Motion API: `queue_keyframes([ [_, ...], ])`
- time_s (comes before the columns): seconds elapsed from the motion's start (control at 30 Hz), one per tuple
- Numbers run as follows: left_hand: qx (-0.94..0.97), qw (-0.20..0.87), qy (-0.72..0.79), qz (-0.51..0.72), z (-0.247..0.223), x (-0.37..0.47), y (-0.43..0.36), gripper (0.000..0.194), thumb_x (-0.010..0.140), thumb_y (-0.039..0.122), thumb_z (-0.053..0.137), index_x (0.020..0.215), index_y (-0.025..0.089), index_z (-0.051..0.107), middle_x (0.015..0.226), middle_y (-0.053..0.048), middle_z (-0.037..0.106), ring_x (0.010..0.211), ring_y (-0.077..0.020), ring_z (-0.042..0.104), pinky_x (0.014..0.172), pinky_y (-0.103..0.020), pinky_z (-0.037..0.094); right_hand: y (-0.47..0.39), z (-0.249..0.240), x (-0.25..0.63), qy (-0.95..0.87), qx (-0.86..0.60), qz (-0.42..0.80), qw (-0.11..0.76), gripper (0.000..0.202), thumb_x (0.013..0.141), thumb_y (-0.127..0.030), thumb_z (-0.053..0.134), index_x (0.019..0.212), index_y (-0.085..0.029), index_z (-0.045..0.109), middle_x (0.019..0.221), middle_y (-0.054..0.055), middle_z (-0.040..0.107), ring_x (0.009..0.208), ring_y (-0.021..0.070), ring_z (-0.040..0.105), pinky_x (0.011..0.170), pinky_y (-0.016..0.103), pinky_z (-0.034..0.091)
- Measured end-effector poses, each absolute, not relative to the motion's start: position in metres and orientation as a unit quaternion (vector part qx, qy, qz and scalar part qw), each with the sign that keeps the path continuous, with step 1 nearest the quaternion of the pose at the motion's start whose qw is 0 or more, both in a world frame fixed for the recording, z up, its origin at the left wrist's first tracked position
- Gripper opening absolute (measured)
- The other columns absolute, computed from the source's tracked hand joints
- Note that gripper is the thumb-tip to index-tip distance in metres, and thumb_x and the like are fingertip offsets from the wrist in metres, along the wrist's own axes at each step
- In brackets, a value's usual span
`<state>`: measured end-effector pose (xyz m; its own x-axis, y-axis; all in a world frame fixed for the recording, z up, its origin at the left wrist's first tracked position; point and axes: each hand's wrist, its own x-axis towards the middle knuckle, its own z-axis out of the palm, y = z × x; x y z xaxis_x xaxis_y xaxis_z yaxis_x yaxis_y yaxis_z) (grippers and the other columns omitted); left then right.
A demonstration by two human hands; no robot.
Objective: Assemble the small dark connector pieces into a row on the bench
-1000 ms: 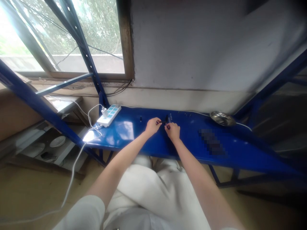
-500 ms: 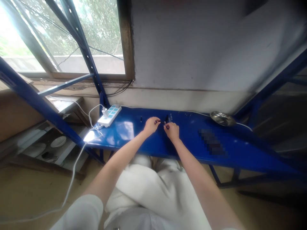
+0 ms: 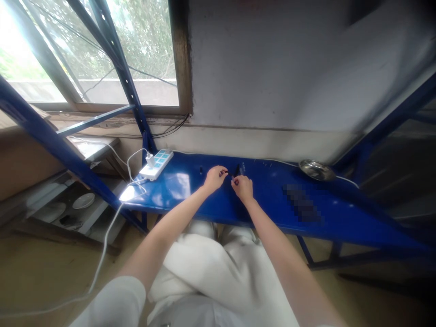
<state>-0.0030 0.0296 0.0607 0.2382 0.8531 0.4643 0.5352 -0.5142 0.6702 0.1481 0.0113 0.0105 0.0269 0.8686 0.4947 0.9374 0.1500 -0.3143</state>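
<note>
Over the blue table [image 3: 265, 204], my left hand [image 3: 215, 178] is closed in a pinch on a small, thin dark piece [image 3: 229, 173] that points toward the other hand. Close beside it, my right hand [image 3: 243, 187] pinches a second small part, mostly hidden by the fingers; its kind is too small to make out. The fingertips of both hands nearly meet. Just behind the right hand lie a dark object and some small clear pieces [image 3: 242, 169]. A tiny dark part [image 3: 201, 170] rests on the table left of my left hand.
A white power strip [image 3: 156, 165] with a plugged-in charger sits at the table's left end. A shiny metal bowl [image 3: 316, 169] stands at the back right, with a blurred-out dark object [image 3: 301, 203] in front. Blue frame posts [image 3: 126, 77] rise on both sides.
My right hand has turned slightly and shifted a little left, its fingers closing more over the small part. The left hand has barely moved.
</note>
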Motion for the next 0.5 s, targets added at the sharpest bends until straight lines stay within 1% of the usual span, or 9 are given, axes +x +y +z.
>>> queue_keyframes([
  [0.23,0.796,0.176,0.442,0.375,0.0632,-0.0078,0.0312,0.016,0.077,0.020,0.058,0.090,0.015,0.065,0.085,-0.004,0.066,0.071,-0.0120,0.057,0.073,-0.027,0.048,0.0101,0.0087,0.1496,-0.719,-0.629,-0.094,0.281,0.017,0.081,-0.019,0.046,0.069,-0.017,0.058,0.074,0.006,0.061,0.073,0.0185,0.050,0.065,0.030,0.027],
  [0.5,0.815,0.192,0.449,0.312,0.0621,-0.0055,0.0311,0.017,0.074,0.023,0.060,0.087,0.015,0.067,0.084,-0.004,0.066,0.069,-0.0122,0.056,0.068,-0.024,0.046,0.0105,0.0157,0.1432,-0.728,-0.612,-0.110,0.291,0.018,0.083,-0.024,0.047,0.072,-0.017,0.060,0.075,0.007,0.061,0.074,0.0190,0.050,0.064,0.030,0.026],
])
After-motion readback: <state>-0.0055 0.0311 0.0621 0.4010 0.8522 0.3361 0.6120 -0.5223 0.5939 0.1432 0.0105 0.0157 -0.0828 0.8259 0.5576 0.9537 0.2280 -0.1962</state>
